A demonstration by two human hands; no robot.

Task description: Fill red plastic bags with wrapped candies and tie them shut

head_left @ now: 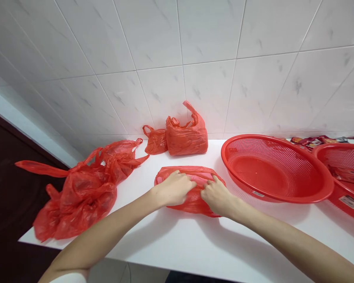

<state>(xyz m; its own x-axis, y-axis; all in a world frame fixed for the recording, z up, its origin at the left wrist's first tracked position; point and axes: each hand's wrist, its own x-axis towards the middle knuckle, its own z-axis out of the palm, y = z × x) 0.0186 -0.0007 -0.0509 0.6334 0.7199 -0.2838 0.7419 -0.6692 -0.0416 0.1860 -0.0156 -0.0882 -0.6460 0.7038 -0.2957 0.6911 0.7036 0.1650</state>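
A red plastic bag (191, 206) lies on the white table in front of me, its mouth partly spread. My left hand (177, 188) is closed on the left part of the bag's near rim. Close beside it, my right hand (216, 195) grips the same rim with curled fingers, the index finger reaching toward the opening. The inside shows as a lighter pink strip; what the bag holds, if anything, I cannot make out.
Right of the bag stands a red plastic basket (262, 177); a second basket (351, 200) holds packets. Colourful packets (315, 141) lie behind them. Two filled red bags (187, 137) (156, 141) stand by the tiled wall. Crumpled red bags (85, 192) cover the table's left end.
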